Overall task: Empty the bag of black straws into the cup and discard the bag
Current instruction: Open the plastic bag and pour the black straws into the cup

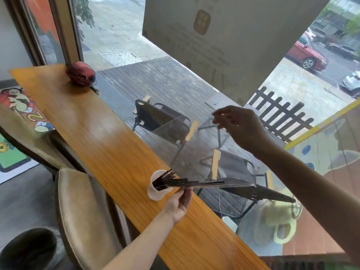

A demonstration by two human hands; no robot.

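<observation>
A white translucent cup (pixel 153 194) stands on the wooden counter (pixel 93 129) near its window edge. Several black straws (pixel 176 183) fan out of the cup's mouth, and their far ends still lie inside a clear plastic bag (pixel 194 149). The bag is held almost level, its open end at the cup. My left hand (pixel 178 204) pinches the bag's lower edge right beside the cup. My right hand (pixel 240 127) is raised above and to the right, pinching the bag's upper corner between fingertips and lifting it.
A red helmet (pixel 80 74) sits at the counter's far end. A tan leather chair (pixel 81 211) stands against the near side, with a dark round bin (pixel 29 248) on the floor at lower left. Window glass runs along the counter's far edge.
</observation>
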